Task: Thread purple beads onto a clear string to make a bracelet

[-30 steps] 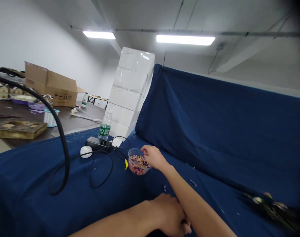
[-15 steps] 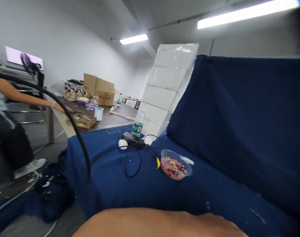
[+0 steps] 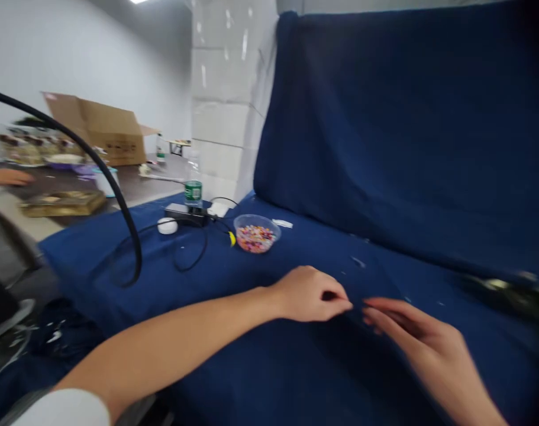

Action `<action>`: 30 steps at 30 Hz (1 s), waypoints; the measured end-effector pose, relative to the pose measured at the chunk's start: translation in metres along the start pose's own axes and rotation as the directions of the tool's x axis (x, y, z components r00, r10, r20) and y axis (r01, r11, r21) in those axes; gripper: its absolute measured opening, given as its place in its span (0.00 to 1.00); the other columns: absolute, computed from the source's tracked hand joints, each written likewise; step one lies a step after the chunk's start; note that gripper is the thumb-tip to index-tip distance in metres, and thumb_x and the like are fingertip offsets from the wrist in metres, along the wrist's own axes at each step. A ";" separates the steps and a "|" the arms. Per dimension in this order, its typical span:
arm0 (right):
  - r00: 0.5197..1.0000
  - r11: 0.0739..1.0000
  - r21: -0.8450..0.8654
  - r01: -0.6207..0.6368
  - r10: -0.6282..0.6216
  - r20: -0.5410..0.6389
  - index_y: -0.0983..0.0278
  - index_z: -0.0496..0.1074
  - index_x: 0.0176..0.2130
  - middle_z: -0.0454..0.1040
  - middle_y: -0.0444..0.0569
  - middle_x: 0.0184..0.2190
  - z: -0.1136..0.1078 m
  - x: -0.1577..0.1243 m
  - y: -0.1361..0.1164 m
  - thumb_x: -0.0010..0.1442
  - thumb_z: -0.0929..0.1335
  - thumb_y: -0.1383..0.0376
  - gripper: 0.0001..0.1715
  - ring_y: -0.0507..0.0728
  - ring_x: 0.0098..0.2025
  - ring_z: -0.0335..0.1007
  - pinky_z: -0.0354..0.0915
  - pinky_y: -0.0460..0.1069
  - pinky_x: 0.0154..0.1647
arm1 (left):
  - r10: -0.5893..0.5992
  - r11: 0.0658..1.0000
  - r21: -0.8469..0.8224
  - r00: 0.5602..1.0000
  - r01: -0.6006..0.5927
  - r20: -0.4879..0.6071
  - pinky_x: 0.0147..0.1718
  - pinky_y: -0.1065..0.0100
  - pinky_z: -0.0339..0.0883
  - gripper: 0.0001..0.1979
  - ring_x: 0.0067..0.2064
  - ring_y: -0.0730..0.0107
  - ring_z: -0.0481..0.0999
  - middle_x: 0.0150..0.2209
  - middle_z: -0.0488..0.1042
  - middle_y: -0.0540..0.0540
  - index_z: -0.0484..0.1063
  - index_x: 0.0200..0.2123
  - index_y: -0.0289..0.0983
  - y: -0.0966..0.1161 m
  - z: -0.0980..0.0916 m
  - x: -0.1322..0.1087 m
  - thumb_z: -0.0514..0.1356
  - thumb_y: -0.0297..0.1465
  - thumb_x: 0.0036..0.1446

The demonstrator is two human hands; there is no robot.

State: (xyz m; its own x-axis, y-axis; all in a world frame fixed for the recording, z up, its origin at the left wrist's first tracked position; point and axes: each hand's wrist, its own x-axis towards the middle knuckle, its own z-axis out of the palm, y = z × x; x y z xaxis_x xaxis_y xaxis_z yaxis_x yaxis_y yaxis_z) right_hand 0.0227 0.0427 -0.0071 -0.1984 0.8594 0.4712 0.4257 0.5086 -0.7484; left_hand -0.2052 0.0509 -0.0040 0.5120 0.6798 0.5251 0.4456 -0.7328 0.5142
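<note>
My left hand (image 3: pixel 311 296) hovers over the blue cloth (image 3: pixel 225 355), its thumb and forefinger pinched together. Whatever is between those tips is too small to make out. Just to its right, my right hand (image 3: pixel 411 331) also has thumb and fingers brought together in a pinch, facing the left one across a small gap. Nothing I can name shows in it, and the picture is slightly blurred. Beyond my left hand sits a clear plastic bowl (image 3: pixel 257 235) of many-coloured beads. A small yellow piece (image 3: pixel 232 238) lies against the bowl's left side.
A water bottle (image 3: pixel 193 184) stands by a black adapter (image 3: pixel 186 213) with looped cables. A white round object (image 3: pixel 167 226) lies nearby. A thick black cable (image 3: pixel 113 183) arcs across the left. Another person's hand (image 3: pixel 12 177) reaches over a table with a cardboard box (image 3: pixel 113 133).
The view has swung right and down. Both my hands now show over the cloth, where before only part of an arm was at the bottom edge.
</note>
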 end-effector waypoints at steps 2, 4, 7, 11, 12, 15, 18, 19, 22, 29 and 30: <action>0.997 0.998 0.053 -0.045 0.041 0.064 0.58 0.83 0.37 0.82 0.52 0.27 -0.007 -0.001 -0.007 0.54 0.76 0.51 0.15 0.60 0.25 0.77 0.74 0.51 0.27 | 0.023 0.999 -0.034 0.999 -0.025 -0.038 0.38 0.68 0.66 0.09 0.37 0.66 0.79 0.36 0.81 0.47 0.79 0.34 0.37 0.005 0.000 -0.002 0.59 0.30 0.65; 0.993 0.992 0.110 -0.067 0.056 0.106 0.59 0.82 0.39 0.81 0.50 0.28 -0.007 0.001 -0.010 0.57 0.75 0.53 0.14 0.58 0.27 0.77 0.74 0.50 0.30 | 0.033 0.998 -0.059 0.998 -0.036 -0.054 0.37 0.68 0.66 0.10 0.36 0.67 0.78 0.35 0.81 0.47 0.78 0.33 0.36 0.010 0.000 -0.002 0.58 0.29 0.65; 0.989 0.978 0.195 -0.071 0.044 0.140 0.59 0.83 0.38 0.80 0.49 0.30 -0.005 0.001 -0.011 0.57 0.75 0.56 0.11 0.56 0.30 0.75 0.72 0.49 0.32 | 0.027 0.997 -0.077 0.998 -0.031 -0.050 0.34 0.68 0.64 0.12 0.31 0.69 0.76 0.30 0.78 0.49 0.76 0.31 0.36 0.016 0.001 -0.003 0.55 0.27 0.67; 0.986 0.954 0.290 -0.081 0.033 0.166 0.58 0.83 0.38 0.79 0.47 0.33 -0.005 -0.003 -0.012 0.58 0.74 0.59 0.07 0.54 0.32 0.74 0.71 0.48 0.33 | 0.034 0.995 -0.088 0.999 -0.037 -0.042 0.36 0.68 0.63 0.13 0.32 0.70 0.74 0.31 0.76 0.51 0.74 0.31 0.37 0.019 0.001 -0.004 0.53 0.27 0.68; 0.985 0.946 0.311 -0.089 0.038 0.166 0.57 0.83 0.38 0.79 0.46 0.33 -0.005 -0.004 -0.011 0.58 0.75 0.60 0.07 0.54 0.33 0.75 0.71 0.47 0.33 | 0.036 0.995 -0.089 0.999 -0.039 -0.041 0.36 0.68 0.63 0.13 0.33 0.70 0.74 0.31 0.76 0.51 0.74 0.31 0.37 0.020 0.001 -0.005 0.53 0.27 0.69; 0.985 0.925 0.364 -0.112 0.056 0.161 0.56 0.81 0.40 0.80 0.45 0.33 -0.005 -0.004 -0.010 0.55 0.77 0.63 0.10 0.54 0.33 0.76 0.70 0.46 0.32 | 0.037 0.995 -0.086 0.998 -0.041 -0.047 0.35 0.69 0.63 0.13 0.33 0.71 0.74 0.32 0.76 0.51 0.74 0.33 0.36 0.019 0.002 -0.005 0.54 0.28 0.69; 0.985 0.914 0.387 -0.121 0.062 0.162 0.58 0.81 0.38 0.80 0.45 0.32 -0.005 -0.004 -0.009 0.55 0.77 0.64 0.08 0.53 0.33 0.76 0.70 0.46 0.32 | 0.049 0.996 -0.072 0.997 -0.053 -0.056 0.35 0.69 0.63 0.12 0.34 0.71 0.75 0.33 0.78 0.51 0.76 0.34 0.37 0.019 0.003 -0.004 0.55 0.28 0.70; 0.985 0.913 0.390 -0.122 0.061 0.164 0.59 0.82 0.37 0.81 0.45 0.31 -0.005 -0.004 -0.009 0.55 0.77 0.64 0.07 0.53 0.32 0.76 0.70 0.46 0.32 | 0.056 0.996 -0.065 0.997 -0.059 -0.057 0.36 0.68 0.64 0.11 0.34 0.71 0.75 0.33 0.78 0.51 0.76 0.35 0.37 0.019 0.004 -0.004 0.56 0.29 0.69; 0.984 0.908 0.400 -0.123 0.058 0.170 0.59 0.82 0.38 0.81 0.46 0.32 -0.006 -0.004 -0.011 0.56 0.77 0.64 0.07 0.53 0.33 0.76 0.71 0.46 0.33 | 0.078 0.996 -0.044 0.995 -0.081 -0.055 0.39 0.68 0.65 0.11 0.34 0.71 0.76 0.32 0.78 0.51 0.77 0.34 0.36 0.019 0.004 -0.004 0.57 0.29 0.69; 0.985 0.897 0.423 -0.129 0.066 0.160 0.60 0.82 0.38 0.81 0.47 0.31 -0.007 -0.006 -0.012 0.54 0.78 0.64 0.10 0.55 0.32 0.77 0.72 0.49 0.31 | 0.109 0.994 -0.020 0.990 -0.111 -0.091 0.34 0.69 0.63 0.12 0.30 0.72 0.72 0.28 0.74 0.52 0.76 0.31 0.36 0.024 0.002 -0.006 0.59 0.30 0.68; 0.985 0.893 0.430 -0.131 0.069 0.157 0.59 0.82 0.39 0.81 0.46 0.32 -0.007 -0.006 -0.011 0.53 0.78 0.64 0.11 0.55 0.33 0.77 0.72 0.49 0.31 | 0.110 0.994 -0.017 0.989 -0.112 -0.100 0.32 0.69 0.63 0.12 0.29 0.72 0.71 0.27 0.73 0.52 0.75 0.30 0.36 0.025 0.002 -0.006 0.58 0.30 0.68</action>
State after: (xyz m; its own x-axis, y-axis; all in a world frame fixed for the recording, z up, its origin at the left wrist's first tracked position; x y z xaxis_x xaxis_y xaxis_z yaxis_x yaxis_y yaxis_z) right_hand 0.0248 0.0318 0.0016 -0.3046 0.8898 0.3397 0.0268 0.3645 -0.9308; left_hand -0.1958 0.0284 0.0038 0.4820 0.5949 0.6432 0.3733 -0.8036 0.4635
